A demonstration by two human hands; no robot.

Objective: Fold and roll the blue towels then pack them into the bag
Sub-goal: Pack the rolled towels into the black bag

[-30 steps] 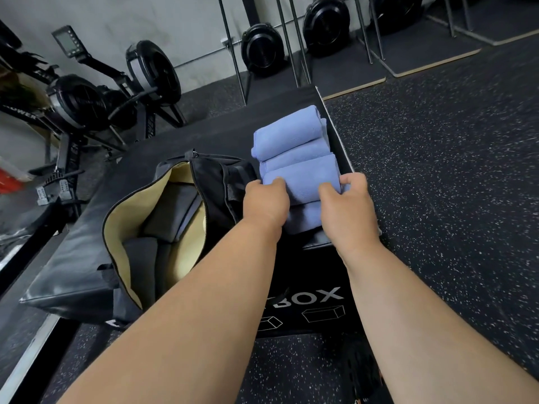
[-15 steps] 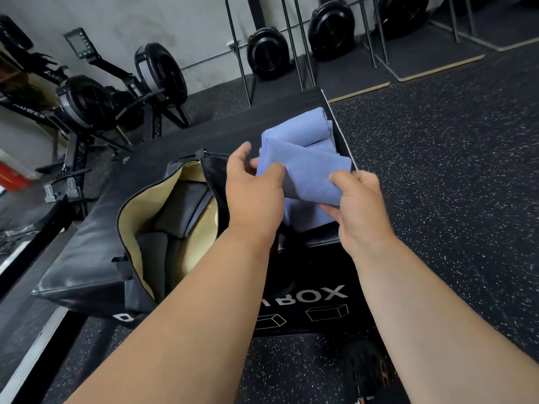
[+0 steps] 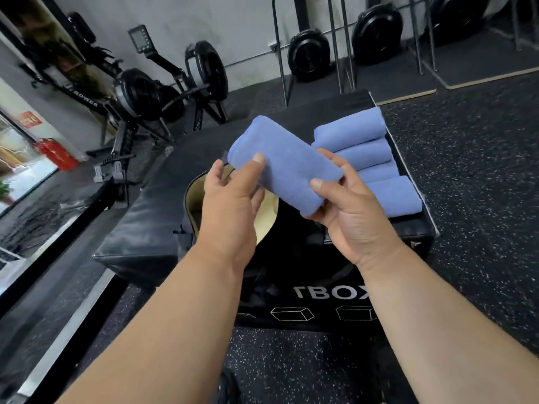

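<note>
A rolled blue towel is held in the air above the open black bag, tilted up to the left. My right hand grips its lower right end, thumb on top. My left hand touches its left end with the thumb, fingers underneath and loosely curled. The bag's tan lining shows below my hands; most of its inside is hidden by them. Several more rolled blue towels lie side by side on the black padded box, right of the bag.
Rowing machines stand at the back left, with metal frames and more machines along the wall. A red fire extinguisher sits at the far left. Speckled rubber floor surrounds the box.
The towel has been lifted off the row and carried left, over the bag's opening. My left hand has shifted to the towel's left end.
</note>
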